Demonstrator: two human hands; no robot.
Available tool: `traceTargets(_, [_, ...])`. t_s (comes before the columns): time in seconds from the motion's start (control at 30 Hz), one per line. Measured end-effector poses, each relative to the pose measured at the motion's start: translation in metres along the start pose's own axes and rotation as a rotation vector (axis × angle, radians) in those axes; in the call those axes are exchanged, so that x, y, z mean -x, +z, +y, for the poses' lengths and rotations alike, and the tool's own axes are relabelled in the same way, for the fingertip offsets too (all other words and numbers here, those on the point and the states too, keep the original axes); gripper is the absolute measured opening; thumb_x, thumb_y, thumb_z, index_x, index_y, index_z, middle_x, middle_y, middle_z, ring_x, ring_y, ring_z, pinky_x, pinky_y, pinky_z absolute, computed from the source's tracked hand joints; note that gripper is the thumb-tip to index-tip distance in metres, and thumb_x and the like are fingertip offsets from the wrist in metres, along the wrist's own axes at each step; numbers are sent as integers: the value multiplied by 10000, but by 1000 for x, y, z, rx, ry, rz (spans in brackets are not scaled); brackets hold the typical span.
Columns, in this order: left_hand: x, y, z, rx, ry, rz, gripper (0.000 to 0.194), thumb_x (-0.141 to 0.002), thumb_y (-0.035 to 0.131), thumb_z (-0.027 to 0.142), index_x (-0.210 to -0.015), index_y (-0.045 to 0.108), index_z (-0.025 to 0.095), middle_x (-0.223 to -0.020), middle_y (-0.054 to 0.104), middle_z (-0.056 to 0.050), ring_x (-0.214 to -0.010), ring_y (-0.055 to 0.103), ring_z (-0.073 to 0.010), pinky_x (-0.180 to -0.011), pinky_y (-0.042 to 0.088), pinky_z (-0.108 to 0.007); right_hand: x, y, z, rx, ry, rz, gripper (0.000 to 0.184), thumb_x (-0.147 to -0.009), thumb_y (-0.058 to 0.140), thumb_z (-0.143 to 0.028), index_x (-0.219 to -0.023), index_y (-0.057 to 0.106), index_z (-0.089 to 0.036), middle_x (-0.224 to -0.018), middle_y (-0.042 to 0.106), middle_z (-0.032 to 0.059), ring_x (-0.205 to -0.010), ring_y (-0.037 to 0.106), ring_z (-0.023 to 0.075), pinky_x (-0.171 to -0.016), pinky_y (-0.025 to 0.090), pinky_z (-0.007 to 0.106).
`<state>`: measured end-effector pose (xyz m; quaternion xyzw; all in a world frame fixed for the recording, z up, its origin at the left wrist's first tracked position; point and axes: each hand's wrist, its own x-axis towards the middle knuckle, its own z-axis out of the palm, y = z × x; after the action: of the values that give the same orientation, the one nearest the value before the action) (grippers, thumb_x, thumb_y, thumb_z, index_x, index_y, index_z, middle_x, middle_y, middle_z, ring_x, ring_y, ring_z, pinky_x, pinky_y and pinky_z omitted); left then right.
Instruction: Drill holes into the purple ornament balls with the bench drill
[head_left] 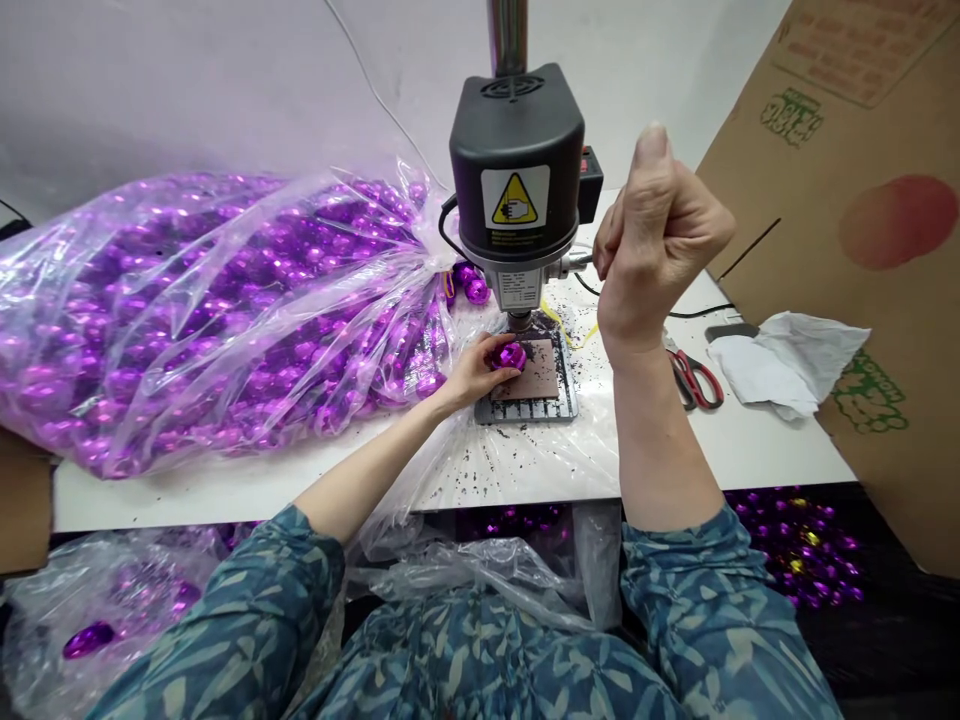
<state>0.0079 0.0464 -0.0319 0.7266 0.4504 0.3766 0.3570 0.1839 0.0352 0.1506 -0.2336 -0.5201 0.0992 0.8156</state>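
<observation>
My left hand (480, 368) is closed around a shiny purple faceted ball (511, 356), thumb in front and fingers behind. It holds the ball at a small wooden board (541, 375) on the grey metal base (525, 410) of a drill press (517, 150). Just above the ball is the dark chuck (519, 320); whether a bit touches the ball cannot be made out. Raised to the right of the motor housing, my right hand (656, 235) is wrapped in a fist round the end of the press's lever (576, 262), whose grip is hidden by the fingers.
A big clear bag (225, 310) of purple balls fills the table's left. Loose balls (472, 285) lie behind the base, dark shavings around it. Red-handled scissors (701, 380) and crumpled white paper (780, 360) lie right, beside a cardboard box (847, 250). More purple balls (802, 550) sit below the table.
</observation>
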Motion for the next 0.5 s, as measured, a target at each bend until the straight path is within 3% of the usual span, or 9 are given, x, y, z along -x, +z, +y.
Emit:
traceTargets(0.13, [0,7,4,-79,11,43,572,-737,894,209,-1255,653,200,-1171,680,-79,-1048,666,-241,-936,576,-409,1,0,0,83,13,-1,692,-873,485,-808,-537,311,-228,-443,305,-71,-413,301,41,-507,272,293])
traceTargets(0.23, [1,11,5,-142,25,75,519,-717,882,168,-1178,646,206,-1148,676,-67,-1056,649,-246,-945,565,-413,1,-1,0,56,1,2,680,-875,528,-777,-529,325,-228,-437,310,-72,-405,300,43,-499,275,299])
traceTargets(0.5, [0,18,7,-113,60,57,503,-726,869,135,-1179,656,185,-1204,610,-81,-1095,647,-245,-946,591,-402,1,-1,-1,81,18,-5,688,-877,511,-785,-533,307,-225,-438,305,-68,-407,307,42,-495,285,294])
